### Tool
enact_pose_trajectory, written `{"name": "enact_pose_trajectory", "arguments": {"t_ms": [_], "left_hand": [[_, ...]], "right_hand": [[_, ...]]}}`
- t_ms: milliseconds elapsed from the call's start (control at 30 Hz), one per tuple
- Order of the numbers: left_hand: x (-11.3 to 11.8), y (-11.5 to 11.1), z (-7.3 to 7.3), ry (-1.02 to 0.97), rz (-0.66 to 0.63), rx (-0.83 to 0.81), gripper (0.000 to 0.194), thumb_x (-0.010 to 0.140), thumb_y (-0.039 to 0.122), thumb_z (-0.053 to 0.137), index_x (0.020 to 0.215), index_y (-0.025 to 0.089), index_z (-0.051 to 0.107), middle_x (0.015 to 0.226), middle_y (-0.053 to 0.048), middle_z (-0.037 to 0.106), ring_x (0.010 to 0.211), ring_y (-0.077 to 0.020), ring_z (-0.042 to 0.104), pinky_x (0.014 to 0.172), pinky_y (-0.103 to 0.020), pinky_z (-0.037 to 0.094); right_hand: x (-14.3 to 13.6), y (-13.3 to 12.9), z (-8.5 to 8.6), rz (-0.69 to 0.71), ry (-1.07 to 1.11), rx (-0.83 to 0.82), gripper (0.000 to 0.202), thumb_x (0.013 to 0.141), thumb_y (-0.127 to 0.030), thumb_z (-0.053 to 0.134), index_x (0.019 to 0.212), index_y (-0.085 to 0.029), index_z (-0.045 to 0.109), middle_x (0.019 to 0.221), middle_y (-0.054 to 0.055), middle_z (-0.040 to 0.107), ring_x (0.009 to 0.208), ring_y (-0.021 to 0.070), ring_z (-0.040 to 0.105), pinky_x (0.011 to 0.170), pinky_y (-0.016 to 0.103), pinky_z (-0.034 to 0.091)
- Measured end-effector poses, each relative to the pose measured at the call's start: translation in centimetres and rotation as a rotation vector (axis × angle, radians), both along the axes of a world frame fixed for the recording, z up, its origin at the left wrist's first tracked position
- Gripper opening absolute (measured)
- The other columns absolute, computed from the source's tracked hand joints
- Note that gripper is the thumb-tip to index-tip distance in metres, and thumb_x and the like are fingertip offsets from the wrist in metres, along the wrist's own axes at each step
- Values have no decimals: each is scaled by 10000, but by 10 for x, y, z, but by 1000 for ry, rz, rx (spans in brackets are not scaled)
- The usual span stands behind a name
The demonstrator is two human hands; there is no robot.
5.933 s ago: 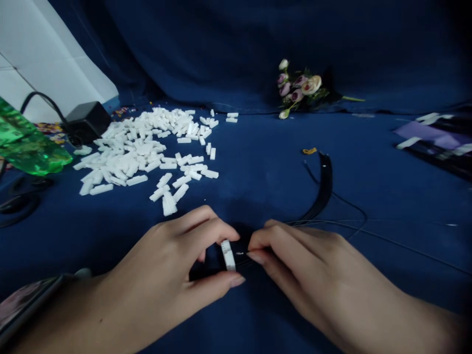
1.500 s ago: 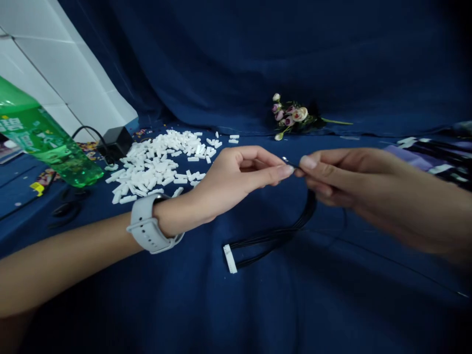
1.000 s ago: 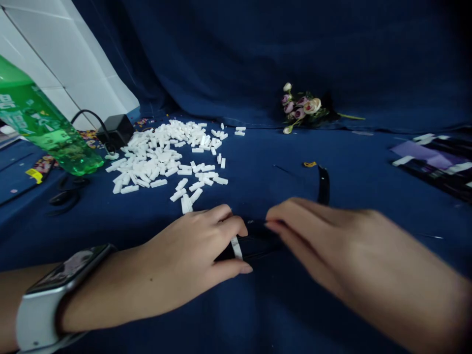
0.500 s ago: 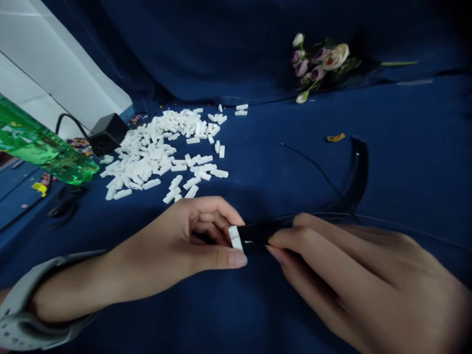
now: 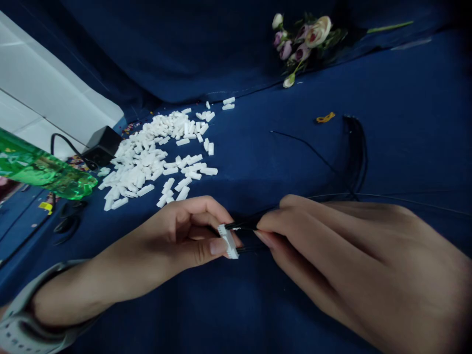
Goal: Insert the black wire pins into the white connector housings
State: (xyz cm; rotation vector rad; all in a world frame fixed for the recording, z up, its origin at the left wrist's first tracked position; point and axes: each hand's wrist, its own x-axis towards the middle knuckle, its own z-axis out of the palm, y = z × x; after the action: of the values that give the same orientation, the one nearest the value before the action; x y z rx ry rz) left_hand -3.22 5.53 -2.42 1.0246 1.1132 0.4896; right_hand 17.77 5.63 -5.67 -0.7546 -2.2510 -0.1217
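My left hand (image 5: 184, 236) pinches the white plug (image 5: 227, 241); my right hand (image 5: 332, 255) grips its black wires (image 5: 245, 225). Tugging crookedly could pull one loose.

The left hand (image 5: 184, 236) reached in from eight o'clock, its forearm low and a watch band at the wrist. Its thumb and curled fingers (image 5: 216, 246) were pinched together. The right hand (image 5: 332, 250) came from four o'clock, palm down, fingertips meeting the left hand's.
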Motion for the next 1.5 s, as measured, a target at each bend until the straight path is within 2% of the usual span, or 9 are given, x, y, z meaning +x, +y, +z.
{"name": "enact_pose_trajectory", "arguments": {"t_ms": [133, 300, 467, 733, 867, 967, 1100, 1300, 1500], "left_hand": [[3, -1, 0, -36, -1, -11, 84, 840, 115, 647, 847, 195, 623, 792, 81, 723, 764, -3, 657, 685, -29, 477], [4, -5, -2, -15, -5, -10, 83, 842, 123, 643, 826, 198, 612, 790, 90, 716, 759, 2, 651, 645, -19, 462], [3, -8, -6, -12, 11, 43, 85, 828, 163, 668, 869, 220, 620, 825, 78, 715, 798, -20, 651, 722, -67, 476], [8, -7, -1, 55, 12, 46, 75, 830, 169, 654, 864, 213, 604, 790, 71, 677, 733, -25, 598, 642, -86, 434], [9, -6, 1, 69, -7, 58, 60, 832, 175, 647, 852, 192, 593, 757, 57, 649, 715, -42, 577, 641, -116, 427], [9, -7, 0, 62, -13, 66, 66, 830, 186, 645, 863, 191, 588, 768, 42, 648, 717, -60, 575, 641, -144, 428], [8, -7, 2, 99, -44, 95, 61, 833, 181, 630, 876, 193, 588, 779, 40, 644, 732, -74, 574, 655, -166, 427], [9, -5, 3, 120, -44, 90, 72, 826, 170, 631, 872, 200, 585, 771, 58, 635, 735, -64, 567, 687, -168, 426], [8, -6, 2, 128, -45, 83, 73, 821, 193, 638, 870, 192, 584, 819, 31, 662, 795, -92, 593, 745, -205, 440]], "right_hand": [[-1, 0, 1, 14, -21, -28, 223, 842, -87, 450, 727, -167, 624, 575, -23, 518, 425, 106, 464, 372, 269, 303], [-3, -2, 1, 28, -44, -38, 260, 741, 4, 419, 704, -159, 618, 561, -22, 499, 401, 98, 444, 359, 244, 317], [-5, 0, 1, 30, -56, -21, 287, 699, 31, 406, 730, -156, 622, 583, -15, 522, 422, 105, 478, 365, 248, 307], [-3, -1, -4, 14, -53, 1, 214, 878, -86, 423, 773, -156, 595, 648, 6, 581, 515, 124, 533, 381, 274, 240], [-1, -2, -6, 24, -58, -10, 192, 893, -61, 422, 836, -138, 588, 736, 13, 630, 536, 101, 524, 413, 278, 267], [1, -4, -7, 31, -59, 9, 207, 940, -200, 392, 879, -138, 580, 787, 36, 642, 521, 99, 503, 425, 285, 298], [3, -4, -6, 79, -50, 3, 420, 964, -438, 283, 909, -142, 576, 794, 72, 633, 618, 148, 563, 414, 299, 319], [5, 1, -11, 97, -52, -31, 108, 905, -194, 455, 946, -183, 555, 763, 8, 628, 641, 121, 583, 416, 271, 319], [4, 1, -11, 23, -80, -1, 153, 858, -43, 468, 889, -162, 559, 787, 10, 640, 659, 123, 589, 410, 267, 280]]}}
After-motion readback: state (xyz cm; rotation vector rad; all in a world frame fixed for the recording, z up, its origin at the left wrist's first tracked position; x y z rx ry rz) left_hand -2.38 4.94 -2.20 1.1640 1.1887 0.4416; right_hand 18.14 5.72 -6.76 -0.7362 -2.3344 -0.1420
